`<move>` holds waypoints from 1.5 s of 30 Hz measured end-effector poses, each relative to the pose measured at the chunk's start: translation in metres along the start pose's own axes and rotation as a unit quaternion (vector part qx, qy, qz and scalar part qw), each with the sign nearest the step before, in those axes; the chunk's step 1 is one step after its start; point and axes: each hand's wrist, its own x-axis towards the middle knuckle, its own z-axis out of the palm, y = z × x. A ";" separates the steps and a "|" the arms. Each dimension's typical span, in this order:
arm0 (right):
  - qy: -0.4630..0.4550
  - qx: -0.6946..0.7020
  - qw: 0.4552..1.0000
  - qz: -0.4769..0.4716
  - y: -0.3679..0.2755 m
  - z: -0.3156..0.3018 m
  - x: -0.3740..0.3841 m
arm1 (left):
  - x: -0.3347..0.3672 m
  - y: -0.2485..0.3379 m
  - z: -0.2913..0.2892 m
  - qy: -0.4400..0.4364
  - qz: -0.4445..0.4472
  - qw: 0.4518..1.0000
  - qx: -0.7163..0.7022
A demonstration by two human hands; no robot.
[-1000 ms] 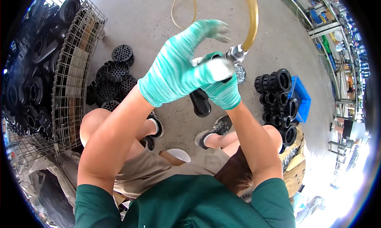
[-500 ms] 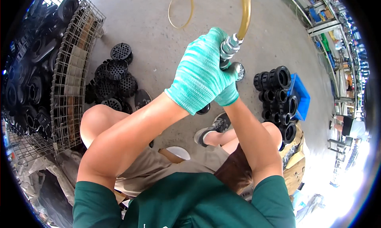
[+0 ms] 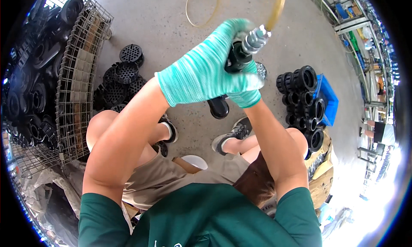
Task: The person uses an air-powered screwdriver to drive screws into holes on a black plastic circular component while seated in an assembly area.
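Note:
A black air tool [image 3: 236, 60] is between my two gloved hands, above the floor in front of my knees. Its metal hose fitting [image 3: 256, 39] points up and away, joined to a yellow hose [image 3: 277, 8]. My left hand [image 3: 201, 68], in a green and white striped knit glove, is closed round the tool's fitting end. Beneath it my right hand [image 3: 245, 90], gloved alike, grips the same tool; its fingers are partly hidden and blurred. A rounded black end [image 3: 219, 108] sticks out below the hands. A shiny metal piece [image 3: 261, 70] shows just past my right hand.
At left stands a wire cage [image 3: 79, 75] full of black plastic parts [image 3: 40, 71]. Black perforated discs [image 3: 126, 72] are piled beside it. Stacked black rings [image 3: 307, 77] stand at right by a blue crate [image 3: 328, 101]. Shelving [image 3: 354, 25] lines the far right.
My left hand has shifted left and turned, baring more of the tool's black body. The hose fitting has moved slightly up and right. My left foot has come back from the disc pile.

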 end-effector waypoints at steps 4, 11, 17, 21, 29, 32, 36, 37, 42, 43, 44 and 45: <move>0.010 -0.133 0.990 -0.053 -0.030 0.008 0.000 | 0.003 -0.006 -0.021 0.105 -0.104 0.982 -0.119; -0.010 -0.149 0.988 -0.045 -0.037 0.002 0.002 | -0.021 -0.059 -0.011 -0.042 -0.174 0.942 0.286; 0.015 -0.176 0.984 -0.027 -0.021 0.004 -0.002 | -0.030 -0.080 0.007 -0.195 -0.250 0.876 0.363; -0.012 -0.204 0.979 -0.026 -0.005 0.001 -0.001 | -0.052 -0.098 0.011 -0.223 -0.222 0.881 0.354; -0.046 -0.108 0.993 -0.007 0.006 -0.001 0.000 | -0.071 -0.129 0.017 -0.207 -0.276 0.914 0.212; -0.047 -0.141 0.989 -0.013 0.003 -0.002 0.000 | -0.072 -0.129 0.019 -0.184 -0.283 0.917 0.214; -0.048 -0.171 0.983 -0.040 -0.010 -0.001 0.001 | -0.077 -0.136 0.017 -0.190 -0.278 0.917 0.215; -0.047 -0.190 0.978 -0.065 -0.015 -0.001 0.002 | -0.078 -0.137 0.018 -0.187 -0.255 0.922 0.225; -0.036 -0.125 0.990 -0.060 -0.037 0.002 0.002 | -0.076 -0.137 0.022 -0.176 -0.230 0.933 0.213; -0.024 -0.141 0.988 -0.061 -0.036 -0.001 0.002 | -0.073 -0.137 0.023 -0.161 -0.209 0.937 0.228; -0.012 -0.157 0.986 -0.063 -0.034 -0.003 0.002 | -0.071 -0.137 0.023 -0.146 -0.188 0.941 0.242; -0.012 -0.156 0.986 -0.064 -0.032 -0.004 0.002 | -0.073 -0.149 0.025 -0.146 -0.187 0.941 0.243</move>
